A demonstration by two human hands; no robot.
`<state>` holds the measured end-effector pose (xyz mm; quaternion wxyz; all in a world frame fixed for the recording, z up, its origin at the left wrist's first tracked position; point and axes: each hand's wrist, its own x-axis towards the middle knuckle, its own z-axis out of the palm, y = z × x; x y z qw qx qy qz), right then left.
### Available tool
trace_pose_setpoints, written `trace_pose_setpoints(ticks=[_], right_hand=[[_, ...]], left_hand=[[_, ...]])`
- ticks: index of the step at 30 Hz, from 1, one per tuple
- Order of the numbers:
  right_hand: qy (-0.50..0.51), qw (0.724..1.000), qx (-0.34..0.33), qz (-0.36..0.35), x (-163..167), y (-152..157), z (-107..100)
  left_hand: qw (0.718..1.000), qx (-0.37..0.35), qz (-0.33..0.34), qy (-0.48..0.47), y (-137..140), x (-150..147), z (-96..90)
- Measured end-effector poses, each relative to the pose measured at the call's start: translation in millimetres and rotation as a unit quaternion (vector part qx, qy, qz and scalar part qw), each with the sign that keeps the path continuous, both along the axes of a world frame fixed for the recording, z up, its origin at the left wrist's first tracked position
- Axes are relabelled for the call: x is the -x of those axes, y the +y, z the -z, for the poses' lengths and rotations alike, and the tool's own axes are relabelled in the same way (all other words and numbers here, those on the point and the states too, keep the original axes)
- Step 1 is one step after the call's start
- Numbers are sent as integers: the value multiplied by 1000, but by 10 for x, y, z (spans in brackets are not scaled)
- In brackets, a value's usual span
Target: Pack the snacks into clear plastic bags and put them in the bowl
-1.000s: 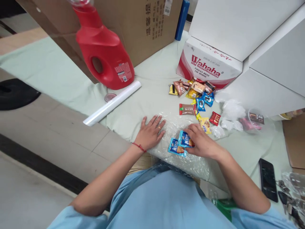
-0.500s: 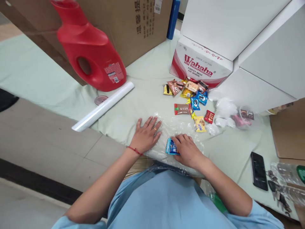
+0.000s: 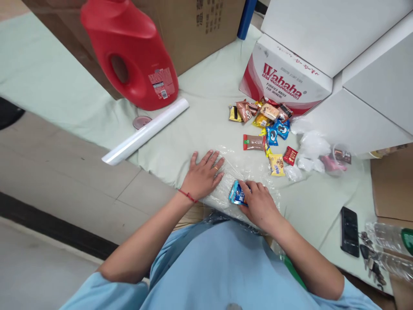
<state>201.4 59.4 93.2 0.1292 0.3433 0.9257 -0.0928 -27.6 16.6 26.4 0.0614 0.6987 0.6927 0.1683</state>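
My left hand (image 3: 204,174) lies flat with fingers spread, pressing on the left part of a clear plastic sheet (image 3: 227,161) over the cloth. On the same sheet, my right hand (image 3: 260,204) has its fingers curled over a small blue snack packet (image 3: 237,193); the packet's right part is hidden under them. Just beyond are a brown snack packet (image 3: 254,142), a yellow cookie packet (image 3: 276,165) and a red packet (image 3: 290,155). Farther back, several wrapped snacks (image 3: 269,112) lie in a pile.
A white film roll (image 3: 145,131) and a red detergent jug (image 3: 138,60) stand to the left. At the back is a Wahaha carton (image 3: 284,77). White crumpled plastic bags (image 3: 312,146), a phone (image 3: 350,231), keys (image 3: 372,262) and clear bottles (image 3: 387,237) are on the right.
The camera view has tilted and shifted slightly, so everything sits a little differently in the picture. Both hands keep nearly the same places on the plastic sheet.
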Motion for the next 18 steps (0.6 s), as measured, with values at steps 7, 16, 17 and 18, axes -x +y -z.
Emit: trace_pose_setpoints(ticks=[7,16,17,18], right_hand=[[-19,1000,12,-2,-56,80,-43],[77,997,-12,-10,-236,-3,59],[83,996,-24,-13,-240,-45,81],[89,995,-35,-15,-245,-84,107]], left_hand=[[1000,3,-3,2,11,-17,16],[1000,5,-5,1,14,-15,15],[1000,5,-4,1,14,-15,15],[1000,6,-4,2,15,-15,15]])
